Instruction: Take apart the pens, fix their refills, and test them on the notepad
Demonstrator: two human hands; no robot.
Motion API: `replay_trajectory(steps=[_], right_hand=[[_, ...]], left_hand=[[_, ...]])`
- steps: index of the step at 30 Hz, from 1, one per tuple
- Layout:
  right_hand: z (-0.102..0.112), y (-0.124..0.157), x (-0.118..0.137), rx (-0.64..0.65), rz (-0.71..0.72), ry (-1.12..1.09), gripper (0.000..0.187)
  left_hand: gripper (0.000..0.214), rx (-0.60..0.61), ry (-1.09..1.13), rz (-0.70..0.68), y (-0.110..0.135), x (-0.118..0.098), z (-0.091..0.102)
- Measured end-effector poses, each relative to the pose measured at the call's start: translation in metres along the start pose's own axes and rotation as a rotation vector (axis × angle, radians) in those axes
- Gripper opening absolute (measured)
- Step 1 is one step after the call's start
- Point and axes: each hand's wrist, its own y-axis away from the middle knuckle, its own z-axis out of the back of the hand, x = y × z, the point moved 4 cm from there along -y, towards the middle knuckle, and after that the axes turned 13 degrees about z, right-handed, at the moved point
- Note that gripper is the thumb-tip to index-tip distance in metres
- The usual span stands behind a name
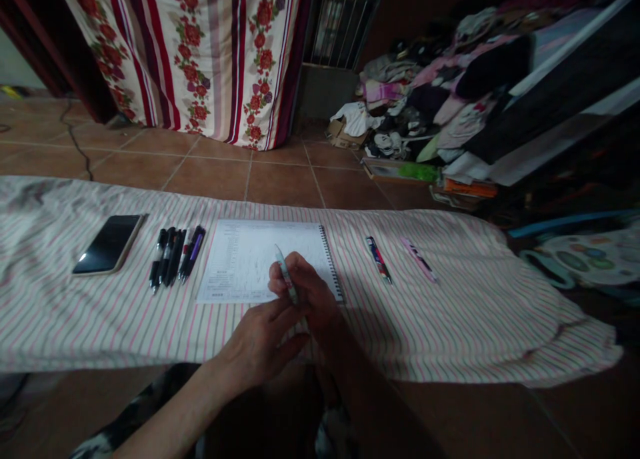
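A slim pale pen (285,272) with a patterned barrel stands tilted in my right hand (313,287), whose curled fingers are closed around it. My left hand (260,342) reaches in from below, its fingertips up against the right hand near the pen's lower end. Its thumb is spread away from the other fingers; whether it touches the pen is hard to make out. Under the hands lies a spiral-bound notebook (250,259), a printed page with faint marks facing up. Right of it lie a dark pen with red and blue patterning (379,260) and a pink pen (419,259).
Several black pens (170,257), one with purple, lie grouped left of the notebook. Beyond them rests a phone (109,245). A striped cloth (450,312) covers the low table. Behind are a floral curtain (210,59), a clothes pile (425,105) and tiled floor (210,169).
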Motion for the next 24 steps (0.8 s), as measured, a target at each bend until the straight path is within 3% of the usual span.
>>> replay_trajectory(steps=[2, 7, 13, 16, 19, 24], right_hand=[[0.003, -0.004, 0.002, -0.061, 0.03, -0.038, 0.009], [0.013, -0.015, 0.007, -0.249, 0.151, -0.048, 0.026], [0.019, -0.021, 0.005, -0.301, 0.209, 0.035, 0.037], [0.022, -0.024, 0.008, -0.333, 0.263, 0.034, 0.037], [0.028, -0.026, 0.012, -0.401, 0.307, 0.081, 0.032], [0.042, -0.027, 0.013, -0.529, 0.314, 0.431, 0.023]], left_hand=[[0.038, -0.031, 0.061, 0.02, 0.0, 0.0, 0.003], [0.044, -0.203, 0.232, 0.089, -0.001, 0.0, 0.016], [0.045, -0.224, 0.283, 0.082, -0.002, 0.001, 0.018], [0.032, -0.222, 0.179, 0.036, -0.004, 0.001, 0.015], [0.026, -0.241, -0.03, 0.087, -0.006, 0.006, 0.014], [0.022, -0.201, -0.42, 0.185, -0.009, 0.022, 0.009]])
